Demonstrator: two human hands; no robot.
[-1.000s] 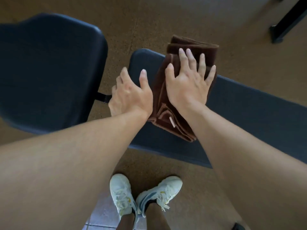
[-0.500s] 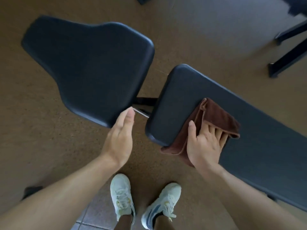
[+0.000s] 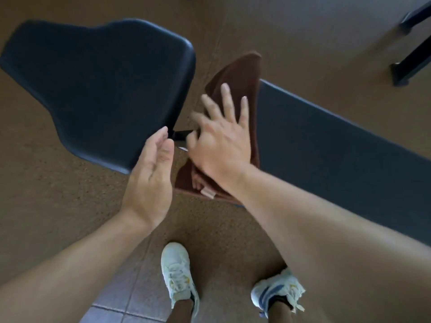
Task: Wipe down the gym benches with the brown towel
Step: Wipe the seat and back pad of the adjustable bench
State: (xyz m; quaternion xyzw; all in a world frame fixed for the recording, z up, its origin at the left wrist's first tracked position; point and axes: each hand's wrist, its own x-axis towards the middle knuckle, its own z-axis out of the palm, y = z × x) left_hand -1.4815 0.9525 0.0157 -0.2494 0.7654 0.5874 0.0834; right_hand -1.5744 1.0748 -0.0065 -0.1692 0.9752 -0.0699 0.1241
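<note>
Mid-frame, the right hand (image 3: 219, 145) presses the brown towel (image 3: 242, 75) flat on the long bench pad (image 3: 326, 145), fingers (image 3: 225, 94) spread open; the left hand (image 3: 149, 176) hovers beside it, loosely open, gripping nothing. The seat pad (image 3: 105, 85) fills the upper left.

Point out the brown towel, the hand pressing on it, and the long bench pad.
brown towel (image 3: 242, 73): head view, far end beyond the fingertips.
right hand (image 3: 221, 143): head view, back of the hand.
long bench pad (image 3: 326, 145): head view, bare top surface.
</note>
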